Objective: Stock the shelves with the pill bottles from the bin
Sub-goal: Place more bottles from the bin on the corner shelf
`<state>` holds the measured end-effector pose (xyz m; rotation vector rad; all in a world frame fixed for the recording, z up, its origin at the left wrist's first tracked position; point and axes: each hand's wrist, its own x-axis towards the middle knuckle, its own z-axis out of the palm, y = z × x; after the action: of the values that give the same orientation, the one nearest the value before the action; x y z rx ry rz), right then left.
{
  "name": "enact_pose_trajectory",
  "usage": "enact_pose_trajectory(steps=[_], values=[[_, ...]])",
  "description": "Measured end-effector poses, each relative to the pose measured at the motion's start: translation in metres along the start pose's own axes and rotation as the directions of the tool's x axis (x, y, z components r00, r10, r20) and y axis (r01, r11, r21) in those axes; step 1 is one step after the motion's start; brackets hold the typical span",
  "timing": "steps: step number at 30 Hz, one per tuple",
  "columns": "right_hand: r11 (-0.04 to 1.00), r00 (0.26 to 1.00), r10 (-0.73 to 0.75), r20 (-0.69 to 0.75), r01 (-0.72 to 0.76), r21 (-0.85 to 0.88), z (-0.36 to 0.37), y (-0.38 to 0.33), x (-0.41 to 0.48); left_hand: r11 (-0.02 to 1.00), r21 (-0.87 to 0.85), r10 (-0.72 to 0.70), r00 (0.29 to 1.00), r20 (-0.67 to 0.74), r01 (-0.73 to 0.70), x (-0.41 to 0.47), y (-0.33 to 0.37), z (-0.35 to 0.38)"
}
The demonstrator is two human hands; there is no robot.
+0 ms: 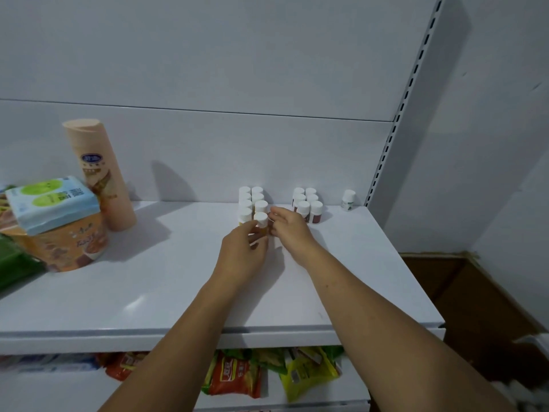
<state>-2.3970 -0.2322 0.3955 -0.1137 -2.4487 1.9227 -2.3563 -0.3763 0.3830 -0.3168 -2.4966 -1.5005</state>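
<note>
Now left hand [243, 248] pinches a likely light, slick pill bottle [260, 217] below its cap; right hand [289, 230] curls alongside, grip unclear.

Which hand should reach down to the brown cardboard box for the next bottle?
The right hand, probably: the brown cardboard box lies on its side, while the left hand grips the front white-capped pill bottle.

We see soft, cool, rather dim light. The tall bottle [98, 173] casts a shadow rightward on the far wall [267, 69]; the shelf [148, 292] shows faint near glare; edges bend and blur.
</note>
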Motion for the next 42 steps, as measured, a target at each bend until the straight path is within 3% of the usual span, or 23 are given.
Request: enact_pose_trajectory(steps=[3, 8, 13, 17, 42], values=[[0.999, 0.999, -0.038, 0.039, 0.039, -0.027, -0.003, -0.001, -0.004, 1.000, -0.005, 0.000, 1.000, 0.003, 0.000, -0.002, -0.001, -0.002], [0.987, 0.990, -0.136, 0.031, 0.138, -0.082, 0.002, 0.008, 0.001, 1.000, 0.007, -0.022, 0.992, -0.127, 0.023, 0.000, -0.009, -0.013], [0.973, 0.980, -0.201, -0.003, 0.200, -0.112, 0.010, 0.016, 0.006, 0.997, 0.073, 0.022, 1.000, -0.007, -0.022, 0.000, -0.014, -0.008], [0.961, 0.970, -0.236, -0.053, 0.225, -0.160, 0.016, 0.017, 0.008, 0.995, 0.094, 0.013, 1.000, -0.020, -0.011, -0.001, -0.016, -0.003], [0.959, 0.981, -0.167, -0.096, 0.139, -0.247, 0.020, 0.016, 0.006, 0.993, 0.113, -0.020, 0.998, -0.067, 0.027, 0.000, -0.016, -0.003]])
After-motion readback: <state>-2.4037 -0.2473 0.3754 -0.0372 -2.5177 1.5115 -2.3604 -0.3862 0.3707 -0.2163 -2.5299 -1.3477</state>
